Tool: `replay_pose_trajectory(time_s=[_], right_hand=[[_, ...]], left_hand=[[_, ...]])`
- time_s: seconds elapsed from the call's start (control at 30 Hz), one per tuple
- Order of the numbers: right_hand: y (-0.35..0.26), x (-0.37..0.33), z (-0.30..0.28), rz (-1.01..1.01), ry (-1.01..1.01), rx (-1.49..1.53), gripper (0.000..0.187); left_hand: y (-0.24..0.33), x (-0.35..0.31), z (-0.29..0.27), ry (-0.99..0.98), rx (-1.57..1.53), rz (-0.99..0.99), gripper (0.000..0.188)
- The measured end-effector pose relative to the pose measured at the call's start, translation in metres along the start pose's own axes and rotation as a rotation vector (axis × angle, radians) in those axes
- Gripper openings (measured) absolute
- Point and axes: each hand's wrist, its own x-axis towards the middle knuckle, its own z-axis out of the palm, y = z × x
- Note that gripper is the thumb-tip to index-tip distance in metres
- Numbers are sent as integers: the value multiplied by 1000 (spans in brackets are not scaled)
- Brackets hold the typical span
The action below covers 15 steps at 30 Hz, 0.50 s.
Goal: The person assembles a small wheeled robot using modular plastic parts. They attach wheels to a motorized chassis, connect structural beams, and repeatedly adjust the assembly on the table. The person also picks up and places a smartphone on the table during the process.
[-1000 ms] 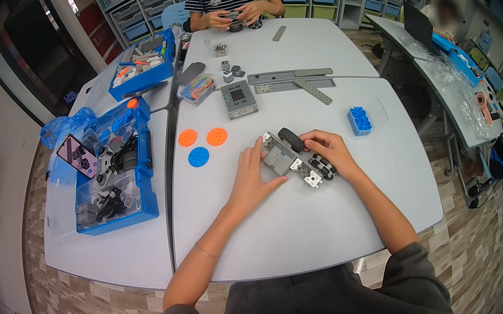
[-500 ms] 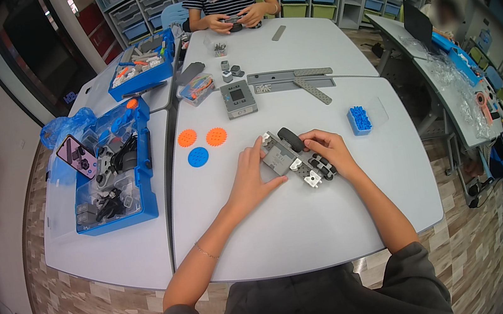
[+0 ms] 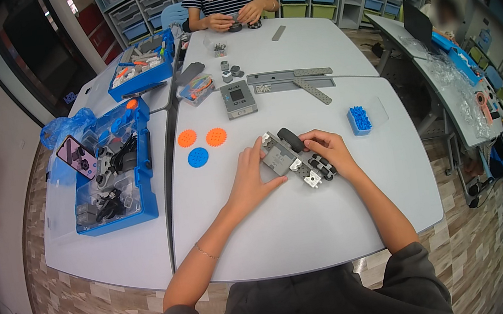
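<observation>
A grey block-built robot chassis [image 3: 277,157] with silvery brackets rests on the white table in front of me. My left hand [image 3: 249,181] grips its left side, thumb along the near edge and fingers at the far one. On its right side are a black rubber wheel [image 3: 290,140] and a black roller wheel [image 3: 323,166]. My right hand [image 3: 331,150] is closed with the fingertips at the axle area between the two wheels. What small part they pinch, if any, is hidden behind the fingers.
Two orange gears [image 3: 216,137] and a blue gear [image 3: 198,157] lie left of the chassis. Beyond are a grey control brick [image 3: 239,99] and grey beams [image 3: 312,90]. A box of blue pins [image 3: 359,120] stands right. A blue parts case [image 3: 148,196] holds a phone [image 3: 77,157]. Someone [image 3: 228,1] sits opposite.
My hands and the chassis stay practically where they were. The person opposite has shifted their hands slightly around the wheeled part they handle.
</observation>
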Motion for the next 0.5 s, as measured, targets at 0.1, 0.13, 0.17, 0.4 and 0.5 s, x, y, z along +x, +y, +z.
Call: replay_pose_trajectory(time_s=[0.1, 0.13, 0.17, 0.4, 0.5], right_hand=[[-1, 0, -1, 9, -9, -14, 23], [0, 0, 0, -7, -2, -8, 22], [0, 0, 0, -24, 11, -15, 21], [2, 0, 0, -21, 0, 7, 22], [3, 0, 0, -26, 0, 9, 23]], left_hand=[[0, 0, 0, -2, -1, -6, 110], [0, 0, 0, -2, -3, -6, 110], [1, 0, 0, -5, -5, -14, 110], [1, 0, 0, -2, -7, -2, 109], [1, 0, -1, -3, -2, -8, 109]])
